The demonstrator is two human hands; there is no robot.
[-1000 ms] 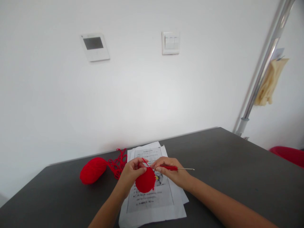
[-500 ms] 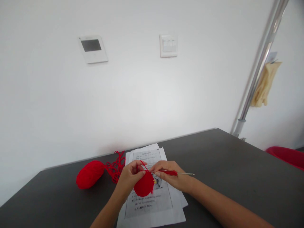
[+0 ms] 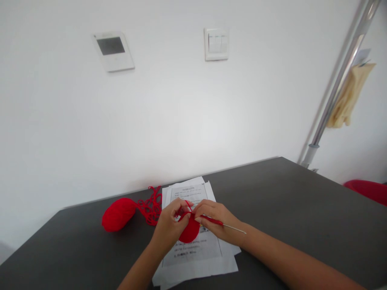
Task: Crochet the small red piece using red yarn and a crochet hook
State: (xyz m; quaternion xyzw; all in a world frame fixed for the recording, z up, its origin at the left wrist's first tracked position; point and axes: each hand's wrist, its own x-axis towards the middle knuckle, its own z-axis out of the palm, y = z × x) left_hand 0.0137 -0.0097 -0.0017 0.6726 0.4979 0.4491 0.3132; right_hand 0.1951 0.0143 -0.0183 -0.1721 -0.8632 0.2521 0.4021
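Note:
A round red crochet piece (image 3: 190, 232) hangs from the pinched fingers of my left hand (image 3: 171, 221), above printed sheets. A strand of red yarn runs up over the left fingers. My right hand (image 3: 217, 219) is closed around a crochet hook (image 3: 234, 228) with a red grip; its bare metal end points right and slightly down. The hook's working tip is at the top edge of the piece, hidden among the fingertips. Left of my hands lies a red yarn ball (image 3: 119, 214), with loose tangled yarn (image 3: 150, 206) between it and the papers.
Overlapping printed papers (image 3: 199, 272) lie on the dark table (image 3: 281, 209) beneath my hands. The table's back edge meets a white wall with a panel (image 3: 113, 51) and a switch (image 3: 216, 44). At right are a metal pole (image 3: 338, 88), hanging yellowish gloves (image 3: 350, 96) and a red chair (image 3: 367, 190).
My hands have drawn closer together at the crochet piece. The hook has tilted, its free end now pointing lower. The whole view has shifted a little.

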